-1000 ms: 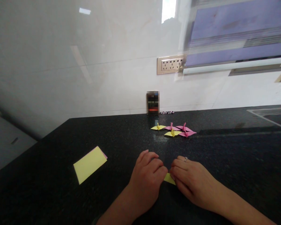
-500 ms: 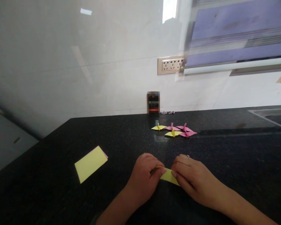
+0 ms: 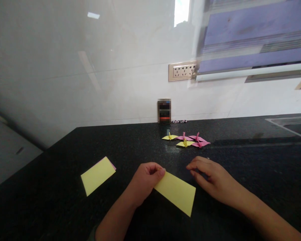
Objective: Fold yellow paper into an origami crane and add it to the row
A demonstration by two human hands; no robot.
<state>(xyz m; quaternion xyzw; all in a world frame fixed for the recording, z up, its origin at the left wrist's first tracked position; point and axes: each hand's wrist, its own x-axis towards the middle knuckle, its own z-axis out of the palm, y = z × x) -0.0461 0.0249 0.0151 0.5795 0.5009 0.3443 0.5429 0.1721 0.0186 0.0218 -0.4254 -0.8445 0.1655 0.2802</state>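
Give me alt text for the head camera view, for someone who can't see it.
A person's left hand pinches a yellow paper sheet over a black countertop, while the right hand, nearby, holds nothing. Beyond the hands sit two yellow paper cranes and three pink ones; at left lies another yellow sheet with pink paper beneath.

No text, label, brand, number or sign can be read; the small upright dark object (image 3: 164, 111) is pixelated over.
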